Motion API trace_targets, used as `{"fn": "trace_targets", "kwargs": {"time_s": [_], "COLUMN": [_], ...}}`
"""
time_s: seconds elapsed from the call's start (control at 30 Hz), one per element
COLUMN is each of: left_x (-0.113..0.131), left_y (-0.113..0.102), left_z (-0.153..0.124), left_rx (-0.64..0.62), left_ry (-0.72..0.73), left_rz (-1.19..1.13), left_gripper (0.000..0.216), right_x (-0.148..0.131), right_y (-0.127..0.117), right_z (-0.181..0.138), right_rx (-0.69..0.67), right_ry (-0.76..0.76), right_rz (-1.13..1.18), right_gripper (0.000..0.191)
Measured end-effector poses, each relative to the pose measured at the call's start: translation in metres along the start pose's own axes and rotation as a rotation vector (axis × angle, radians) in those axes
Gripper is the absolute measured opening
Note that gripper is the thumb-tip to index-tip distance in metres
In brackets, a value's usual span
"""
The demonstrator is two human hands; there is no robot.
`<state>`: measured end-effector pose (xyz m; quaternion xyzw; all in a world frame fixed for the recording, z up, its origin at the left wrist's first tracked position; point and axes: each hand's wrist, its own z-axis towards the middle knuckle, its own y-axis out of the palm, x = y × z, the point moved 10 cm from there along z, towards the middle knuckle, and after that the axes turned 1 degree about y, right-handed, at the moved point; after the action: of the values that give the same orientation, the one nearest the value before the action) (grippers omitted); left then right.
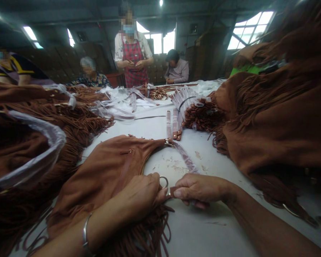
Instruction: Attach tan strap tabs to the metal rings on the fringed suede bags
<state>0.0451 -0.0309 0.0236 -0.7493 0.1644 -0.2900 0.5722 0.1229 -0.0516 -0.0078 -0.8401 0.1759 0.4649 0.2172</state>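
A brown fringed handbag (96, 164) lies on the white table in front of me, its zip pocket facing up. My left hand (147, 191) is closed at the bag's near corner, pinching around a metal ring (164, 182) that stands up between thumb and fingers. The brown end of a strap (173, 191) sits between the thumb and fingers of my right hand (198, 189), meeting the ring's side. Clear plastic wraps the strap (186, 157), which runs from the bag's far corner clasp (169, 143) toward my right hand. Whatever the curled fingers cover is hidden.
Piles of brown fringed bags stand on the left (77, 125) and right (278, 121). Wrapped straps (173, 123) and a tied bundle of straps (200, 114) lie ahead. Scraps (198, 155) dot the white table (216, 225). Several people work across the table, one in a checked apron (135, 60).
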Motion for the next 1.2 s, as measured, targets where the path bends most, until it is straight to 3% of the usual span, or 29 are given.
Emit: {"fn": "trace_targets", "kwargs": {"time_s": [0.2, 0.47, 0.63, 0.87, 1.2], "left_x": [0.005, 0.007, 0.003, 0.001, 0.001], "left_y": [0.003, 0.004, 0.005, 0.004, 0.001], "left_z": [-0.002, -0.005, -0.004, -0.002, -0.004], "left_rx": [-0.022, -0.064, -0.046, -0.022, -0.071], "left_ry": [0.052, 0.084, 0.082, 0.076, 0.104], "left_rz": [0.056, 0.055, 0.042, 0.097, 0.037], "left_gripper": [0.036, 0.037, 0.039, 0.033, 0.029], "right_x": [-0.002, -0.004, -0.017, -0.028, -0.028], "right_y": [0.007, 0.005, -0.003, 0.004, 0.005], "right_z": [0.003, 0.006, 0.004, 0.002, 0.006], "right_rx": [-0.022, 0.061, 0.254, 0.479, 0.500], "right_ry": [0.007, 0.027, -0.024, 0.040, 0.014], "right_rz": [-0.073, -0.236, -0.583, -0.892, -0.871], "right_gripper": [0.028, 0.028, 0.031, 0.032, 0.030]}}
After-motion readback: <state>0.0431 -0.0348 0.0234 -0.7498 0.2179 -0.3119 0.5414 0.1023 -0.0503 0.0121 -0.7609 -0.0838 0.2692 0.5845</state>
